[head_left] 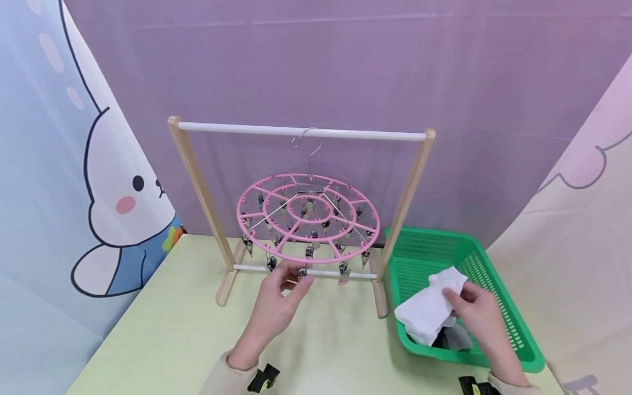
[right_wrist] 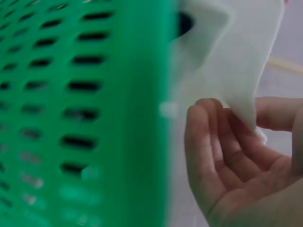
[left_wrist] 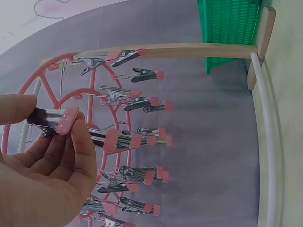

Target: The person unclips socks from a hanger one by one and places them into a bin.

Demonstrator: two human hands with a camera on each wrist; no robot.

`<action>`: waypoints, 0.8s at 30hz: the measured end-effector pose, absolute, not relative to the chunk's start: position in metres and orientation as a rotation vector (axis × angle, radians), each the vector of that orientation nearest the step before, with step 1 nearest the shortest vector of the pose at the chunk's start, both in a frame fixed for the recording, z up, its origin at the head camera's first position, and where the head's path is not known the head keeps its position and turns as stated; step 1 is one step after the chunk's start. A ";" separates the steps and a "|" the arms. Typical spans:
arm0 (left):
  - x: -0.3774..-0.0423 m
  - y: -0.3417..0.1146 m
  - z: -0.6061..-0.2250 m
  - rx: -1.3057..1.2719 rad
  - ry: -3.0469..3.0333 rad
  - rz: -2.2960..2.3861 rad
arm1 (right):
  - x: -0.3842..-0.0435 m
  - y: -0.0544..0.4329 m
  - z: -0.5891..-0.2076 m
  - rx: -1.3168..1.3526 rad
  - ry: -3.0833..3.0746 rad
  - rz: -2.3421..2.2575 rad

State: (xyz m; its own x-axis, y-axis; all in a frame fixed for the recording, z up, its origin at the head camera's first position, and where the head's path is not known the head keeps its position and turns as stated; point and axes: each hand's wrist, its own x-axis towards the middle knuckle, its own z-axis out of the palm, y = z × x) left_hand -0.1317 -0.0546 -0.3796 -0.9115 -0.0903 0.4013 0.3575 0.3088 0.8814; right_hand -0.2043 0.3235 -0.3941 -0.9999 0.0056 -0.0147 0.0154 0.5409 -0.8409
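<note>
A round pink clip hanger point(head_left: 310, 221) hangs by its metal hook from a white rod point(head_left: 237, 128). At its front edge my left hand point(head_left: 274, 302) pinches one metal clip point(left_wrist: 54, 119) with pink tips between thumb and fingers. Several other clips point(left_wrist: 137, 101) dangle around the rings, as the left wrist view shows. Over the green basket point(head_left: 508, 307), my right hand point(head_left: 481, 315) holds a white sock point(head_left: 428, 307) by one end, thumb against fingers. In the right wrist view the sock hangs beside the basket's wall, and part of it lies out of frame.
Wooden posts point(head_left: 199, 189) on feet carry the rod, with a lower white bar point(head_left: 326, 273) near the table point(head_left: 163, 307). Grey fabric point(head_left: 456, 337) and something dark lie in the basket, right of the stand. A purple curtain point(head_left: 316, 66) hangs behind.
</note>
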 end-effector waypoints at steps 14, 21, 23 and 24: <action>-0.132 -0.056 -0.380 -0.215 -2.245 -1.616 | -0.208 0.349 -0.412 -0.027 2.835 -0.940; -0.131 -0.059 -0.381 -0.209 -2.280 -1.700 | -0.201 0.350 -0.404 0.050 2.835 -0.775; -0.131 -0.060 -0.382 -0.189 -2.308 -1.707 | -0.200 0.350 -0.402 0.081 2.828 -0.731; -0.130 -0.061 -0.382 -0.178 -2.325 -1.703 | -0.199 0.350 -0.401 0.095 2.824 -0.711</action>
State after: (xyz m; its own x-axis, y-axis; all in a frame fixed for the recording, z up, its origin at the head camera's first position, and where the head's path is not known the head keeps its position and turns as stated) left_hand -0.1304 -0.0607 -0.3821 -0.9604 -0.0508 0.2740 0.2459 0.3076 0.9192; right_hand -0.1990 0.3498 -0.4009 -0.9721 0.0073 -0.2344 0.1174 0.8803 -0.4597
